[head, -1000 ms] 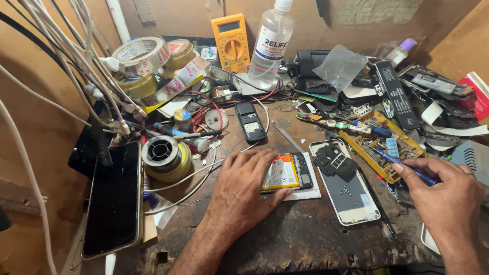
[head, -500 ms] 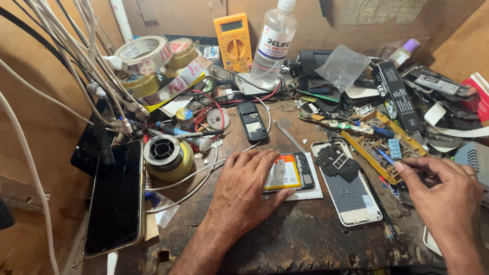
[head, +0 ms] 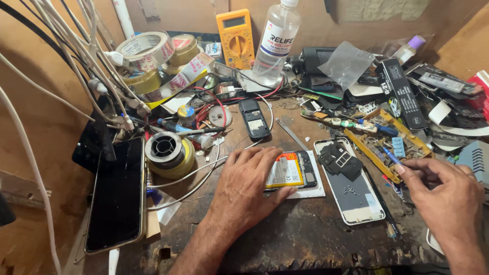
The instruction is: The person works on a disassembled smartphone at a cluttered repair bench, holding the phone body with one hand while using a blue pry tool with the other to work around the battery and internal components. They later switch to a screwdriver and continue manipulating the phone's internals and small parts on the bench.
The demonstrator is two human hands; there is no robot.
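Left hand lies flat on the opened phone, centre of the workbench. Just right of it: phone back cover, with a small loose part on its far end. Right hand at the near right edge, fingertips near a pen-like tool. Keypad phone beyond the left hand. Solder spool left of that hand; smartphone at the left edge. Far side: tape rolls left, multimeter and bottle centre.

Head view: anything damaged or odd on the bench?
The opened phone under the left hand has its back off, battery exposed. Its loose back cover lies beside it, dark parts on top. Right hand is near the tools.
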